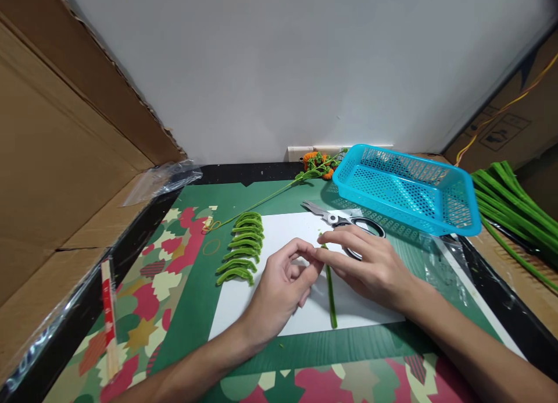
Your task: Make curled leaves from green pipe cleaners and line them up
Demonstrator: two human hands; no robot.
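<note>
Over a white sheet (279, 228), my left hand (285, 284) and my right hand (370, 263) meet at the fingertips. A straight green fuzzy strip (332, 298) hangs down from between them, its upper end partly covered by the fingers. The left fingers are curled and pinched at that end; my right thumb and fingers close on it too. To the left, several curved green fuzzy pieces (244, 244) lie in a column, partly on the sheet. Scissors (333, 218) with dark handles lie behind my right hand, blades partly open.
A blue perforated basket (405, 214) stands at the back right. Orange flowers on a green stem (279, 191) lie behind the sheet. Green stems (514, 208) are at the far right, a red-and-white wrapped stick bundle (108, 316) at the left, and cardboard (65, 129) beyond.
</note>
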